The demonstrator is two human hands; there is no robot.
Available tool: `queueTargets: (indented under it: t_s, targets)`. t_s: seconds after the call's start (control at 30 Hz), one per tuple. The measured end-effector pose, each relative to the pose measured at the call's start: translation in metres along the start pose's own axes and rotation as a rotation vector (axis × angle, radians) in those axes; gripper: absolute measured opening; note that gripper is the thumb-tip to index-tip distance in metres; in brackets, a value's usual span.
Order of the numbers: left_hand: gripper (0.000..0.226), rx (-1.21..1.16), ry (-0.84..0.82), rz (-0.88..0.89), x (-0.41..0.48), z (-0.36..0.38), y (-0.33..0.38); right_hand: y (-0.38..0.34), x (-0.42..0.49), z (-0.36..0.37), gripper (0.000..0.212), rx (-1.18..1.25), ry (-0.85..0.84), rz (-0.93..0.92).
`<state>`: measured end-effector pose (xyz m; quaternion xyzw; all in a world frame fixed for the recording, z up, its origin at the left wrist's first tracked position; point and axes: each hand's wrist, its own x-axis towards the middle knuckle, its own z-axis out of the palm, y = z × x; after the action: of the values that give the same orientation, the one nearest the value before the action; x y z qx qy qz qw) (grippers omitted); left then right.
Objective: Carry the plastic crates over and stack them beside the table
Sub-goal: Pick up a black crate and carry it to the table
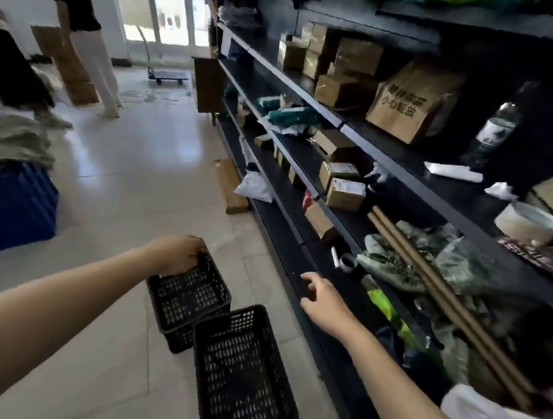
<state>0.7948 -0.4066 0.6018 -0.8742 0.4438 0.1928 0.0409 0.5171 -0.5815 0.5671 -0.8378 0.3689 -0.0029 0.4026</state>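
Left hand (176,256) grips the far rim of the far crate (188,301), which sits on the floor (126,185) touching the near crate (242,371) beside the shelf (407,190), while the right hand (324,303) hovers loose-fingered, holding nothing.

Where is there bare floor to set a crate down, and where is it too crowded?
Bare tile floor opens between the blue crate and the far black crate, gripped by the left hand, with the near black crate beside it. The shelving is crowded with boxes, bags and cardboard tubes.
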Motion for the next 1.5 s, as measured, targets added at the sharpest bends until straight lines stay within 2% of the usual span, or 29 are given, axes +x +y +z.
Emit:
queueTargets:
  t_s: [0.13,0.37,0.47,0.57,0.7,0.8,0.9,0.97,1.07,1.23,1.4,1.5]
  targets:
    - [0.049,0.002,-0.066,0.079,0.058,0.018,0.018,0.038,0.012,0.004,0.052,-0.077,0.028,0.13]
    - [0.049,0.115,-0.26,0.353,0.154,0.072,0.033,0.084,0.017,0.051,0.053,0.054,0.121,0.426]
    - [0.048,0.147,-0.32,0.42,0.208,0.103,0.027,0.109,0.006,0.093,0.055,0.169,0.22,0.608]
    - [0.046,0.042,-0.388,0.401,0.254,0.147,0.014,0.128,-0.003,0.158,0.057,0.288,0.355,0.767]
    - [0.037,-0.24,-0.537,0.231,0.274,0.214,0.0,0.137,-0.006,0.272,0.054,0.431,0.414,1.008]
    - [0.03,-0.302,-0.542,0.219,0.289,0.275,-0.008,0.148,0.002,0.349,0.056,0.518,0.467,1.103]
    - [0.025,-0.261,-0.545,0.243,0.318,0.344,-0.023,0.173,0.02,0.41,0.056,0.591,0.479,1.181]
    - [0.035,-0.175,-0.502,0.256,0.343,0.385,-0.038,0.194,0.035,0.444,0.056,0.611,0.48,1.218]
    - [0.046,-0.042,-0.523,0.246,0.389,0.448,-0.064,0.237,0.061,0.493,0.057,0.619,0.479,1.247]
    - [0.058,0.059,-0.519,0.239,0.429,0.506,-0.091,0.294,0.096,0.553,0.058,0.544,0.494,1.281]
    - [0.072,0.067,-0.459,0.217,0.441,0.549,-0.096,0.326,0.113,0.58,0.063,0.37,0.519,1.399]
    - [0.077,0.058,-0.418,0.199,0.448,0.562,-0.093,0.34,0.116,0.587,0.062,0.341,0.548,1.406]
